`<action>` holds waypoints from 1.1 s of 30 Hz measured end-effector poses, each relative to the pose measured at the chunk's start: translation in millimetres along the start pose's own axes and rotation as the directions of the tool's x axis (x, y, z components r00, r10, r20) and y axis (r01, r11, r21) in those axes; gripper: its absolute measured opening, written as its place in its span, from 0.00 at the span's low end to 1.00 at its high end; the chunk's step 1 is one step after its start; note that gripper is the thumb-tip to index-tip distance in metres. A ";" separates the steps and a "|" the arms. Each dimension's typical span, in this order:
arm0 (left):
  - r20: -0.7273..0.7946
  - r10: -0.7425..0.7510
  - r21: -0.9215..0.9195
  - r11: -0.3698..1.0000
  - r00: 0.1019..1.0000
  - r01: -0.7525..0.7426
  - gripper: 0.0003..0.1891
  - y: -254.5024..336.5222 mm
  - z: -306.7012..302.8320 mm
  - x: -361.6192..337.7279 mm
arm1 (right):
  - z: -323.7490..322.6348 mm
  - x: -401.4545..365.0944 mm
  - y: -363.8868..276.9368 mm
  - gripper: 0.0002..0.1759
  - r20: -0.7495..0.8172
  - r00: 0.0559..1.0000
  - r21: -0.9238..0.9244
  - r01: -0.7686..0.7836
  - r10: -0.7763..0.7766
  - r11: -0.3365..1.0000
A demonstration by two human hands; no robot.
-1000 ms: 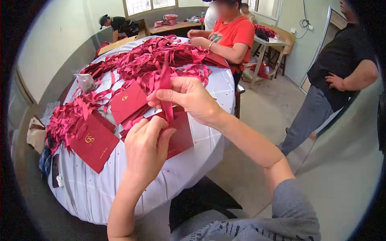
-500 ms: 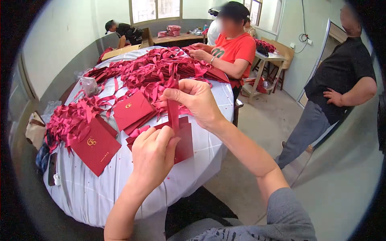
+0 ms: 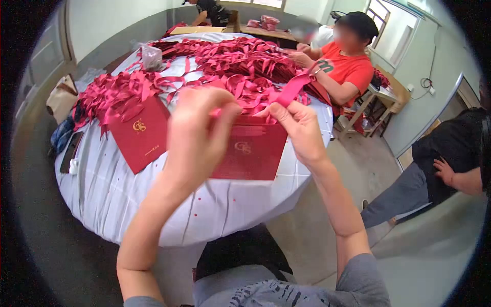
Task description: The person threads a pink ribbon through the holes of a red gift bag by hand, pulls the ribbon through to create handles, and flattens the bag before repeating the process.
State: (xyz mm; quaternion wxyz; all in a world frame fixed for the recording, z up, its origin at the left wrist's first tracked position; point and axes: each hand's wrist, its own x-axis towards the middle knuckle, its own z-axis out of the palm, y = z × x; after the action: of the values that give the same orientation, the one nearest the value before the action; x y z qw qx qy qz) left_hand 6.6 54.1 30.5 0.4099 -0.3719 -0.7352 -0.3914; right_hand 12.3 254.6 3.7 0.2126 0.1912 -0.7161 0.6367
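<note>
The hands have moved apart: where a ribbon was drawn upright between them, a flat red packet now shows its broad face at the centre of the frame, gold emblem in view, so the work spans its top edge. The right hand pinches the ribbon between thumb and fingers by the packet's upper right corner, with a length looping above. The left hand is blurred at the upper left corner; whether its curled fingers grip anything, one cannot tell. The packet is rectangular with crisp edges, and looks like stiff, matte card; the ribbon is smooth, flat and slightly shiny. At left, a second packet lies beside a tangled ribbon heap on creased white cloth
</note>
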 end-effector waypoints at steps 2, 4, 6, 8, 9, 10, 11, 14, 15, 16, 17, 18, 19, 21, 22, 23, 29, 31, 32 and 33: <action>0.017 -0.207 0.147 0.968 0.978 0.202 0.07 -9.6 -23.5 -3.3 | -1.3 2.2 -2.1 0.13 0.010 1.000 0.005 -0.008 0.008 1.000; 0.161 -0.347 0.141 0.935 0.924 0.326 0.18 -21.8 -37.2 -13.0 | -2.8 4.3 0.7 0.14 0.031 0.999 -0.030 -0.038 0.039 0.999; 0.360 -0.592 0.060 0.786 0.721 0.615 0.32 -37.3 -40.2 -28.3 | 0.6 6.3 1.3 0.15 0.105 0.993 -0.053 -0.047 0.053 0.997; 0.645 -0.650 -0.077 0.469 0.402 0.880 0.34 -46.5 -43.8 -29.7 | 7.0 7.7 -1.4 0.15 0.161 0.985 -0.034 -0.054 0.059 0.998; 0.695 -0.606 -0.225 0.327 0.387 0.918 0.33 -38.1 -42.9 -28.8 | 9.4 8.5 -2.0 0.15 0.213 0.975 -0.021 -0.059 0.062 0.998; 0.694 -0.608 -0.227 0.323 0.385 0.919 0.33 -36.7 -38.4 -30.1 | 11.0 8.9 -1.6 0.15 0.217 0.974 -0.022 -0.062 0.065 0.998; 0.711 -0.600 -0.231 0.294 0.367 0.927 0.30 -38.0 -32.8 -32.0 | 12.1 9.7 -1.2 0.14 0.262 0.961 -0.020 -0.089 0.091 0.996; 0.806 -0.481 -0.223 0.295 0.346 0.929 0.22 -46.3 -31.4 -29.6 | 15.7 11.6 2.5 0.13 0.290 0.951 -0.054 -0.093 0.104 0.994; 0.795 -0.482 -0.270 0.263 0.368 0.926 0.19 -42.4 -28.9 -26.5 | 16.3 11.9 4.6 0.13 0.273 0.958 -0.085 -0.068 0.089 0.994; 0.783 -0.484 -0.316 0.231 0.390 0.920 0.17 -39.5 -26.7 -23.8 | 15.5 12.5 7.8 0.13 0.280 0.957 -0.118 -0.043 0.075 0.992; 0.787 -0.477 -0.317 0.231 0.391 0.920 0.17 -39.4 -25.8 -21.9 | 16.1 12.9 10.4 0.13 0.289 0.955 -0.149 -0.018 0.061 0.989; 0.784 -0.476 -0.346 0.199 0.399 0.917 0.15 -40.3 -25.2 -19.3 | 19.1 11.4 9.9 0.12 0.274 0.961 -0.184 0.009 0.042 0.983; 0.780 -0.474 -0.376 0.166 0.408 0.912 0.13 -41.1 -24.4 -17.3 | 20.4 10.7 14.1 0.11 0.259 0.965 -0.218 0.022 0.036 0.976; 0.733 -0.508 -0.391 0.230 0.452 0.891 0.11 -44.8 -18.2 -21.8 | 26.5 7.8 15.9 0.11 0.220 0.975 -0.242 0.046 0.009 0.969; 0.702 -0.511 -0.401 0.294 0.497 0.868 0.11 -49.2 -13.1 -27.8 | 28.9 7.5 27.4 0.11 0.188 0.982 -0.228 0.040 0.004 0.973; 0.617 -0.544 -0.451 0.347 0.568 0.823 0.11 -56.1 -4.5 -37.4 | 31.1 7.1 40.8 0.11 0.155 0.988 -0.213 0.034 -0.001 0.977; 0.313 -0.674 -0.383 0.555 0.669 0.738 0.10 -58.7 6.7 -56.6 | 51.0 -5.1 37.1 0.11 0.019 0.996 -0.413 0.084 -0.083 0.907; 0.269 -0.693 -0.409 0.547 0.669 0.730 0.10 -61.0 10.5 -62.9 | 55.6 -7.7 42.9 0.12 -0.002 0.993 -0.372 0.110 -0.119 0.922; 0.216 -0.716 -0.429 0.542 0.664 0.723 0.10 -59.3 7.4 -64.1 | 57.3 -8.3 42.8 0.11 -0.011 0.996 -0.388 0.074 -0.085 0.918; 0.184 -0.694 -0.388 0.599 0.696 0.700 0.09 -56.3 3.4 -64.0 | 60.9 -8.1 43.2 0.11 -0.015 0.999 -0.399 0.040 -0.050 0.916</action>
State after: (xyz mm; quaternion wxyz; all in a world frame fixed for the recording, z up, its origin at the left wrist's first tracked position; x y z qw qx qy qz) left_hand -18.6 19.2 -43.1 0.1269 -0.1390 -0.7190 -0.6691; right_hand -8.2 199.1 -42.7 0.2708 0.1523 -0.8234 0.4748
